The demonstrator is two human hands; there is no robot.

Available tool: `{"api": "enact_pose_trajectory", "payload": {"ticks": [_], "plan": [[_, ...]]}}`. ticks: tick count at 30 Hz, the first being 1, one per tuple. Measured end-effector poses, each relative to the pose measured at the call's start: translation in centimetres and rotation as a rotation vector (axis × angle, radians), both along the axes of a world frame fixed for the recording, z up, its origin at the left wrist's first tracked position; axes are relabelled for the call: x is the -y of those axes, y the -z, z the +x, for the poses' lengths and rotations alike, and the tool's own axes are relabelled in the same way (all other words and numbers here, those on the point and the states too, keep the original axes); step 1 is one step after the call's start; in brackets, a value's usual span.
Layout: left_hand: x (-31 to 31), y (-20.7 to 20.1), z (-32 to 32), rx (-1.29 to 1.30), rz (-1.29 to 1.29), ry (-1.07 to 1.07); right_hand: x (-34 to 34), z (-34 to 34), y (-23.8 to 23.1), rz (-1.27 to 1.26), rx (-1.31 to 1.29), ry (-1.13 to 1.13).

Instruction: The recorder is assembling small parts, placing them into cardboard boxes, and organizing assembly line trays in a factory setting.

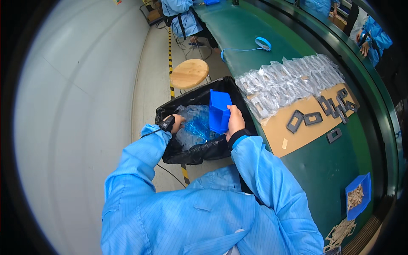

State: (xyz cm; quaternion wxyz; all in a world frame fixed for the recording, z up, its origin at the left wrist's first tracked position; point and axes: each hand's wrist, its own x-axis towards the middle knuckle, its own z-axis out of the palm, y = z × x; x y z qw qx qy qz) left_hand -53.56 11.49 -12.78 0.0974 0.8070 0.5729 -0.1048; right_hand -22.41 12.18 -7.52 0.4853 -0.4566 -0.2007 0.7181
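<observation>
A bin lined with a black bag (193,156) stands in front of me and holds crumpled clear plastic (187,138) and blue film (199,127). In my right hand (236,121) is a blue plastic bin (219,108), tilted over the lined bin, with my fingers gripping its right side. My left hand (177,123) reaches into the lined bin at its left side, against the plastic. Its fingers are partly hidden there, so I cannot see whether they grip anything.
A green work table (293,170) runs along the right. Clear plastic bags (293,80) lie in rows on cardboard (280,131), near black rectangular frames (313,118). A blue bin of small tan pieces (356,196) sits lower right. Beyond the lined bin is a round wooden stool (189,73).
</observation>
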Motion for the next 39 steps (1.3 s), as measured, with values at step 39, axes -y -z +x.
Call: {"api": "enact_pose_trajectory", "payload": {"ticks": [39], "plan": [[-1.4, 1.6, 4.9, 1.652, -0.219, -0.932, 1.0, 0.8, -3.0, 0.032, -0.567, -0.076]]}}
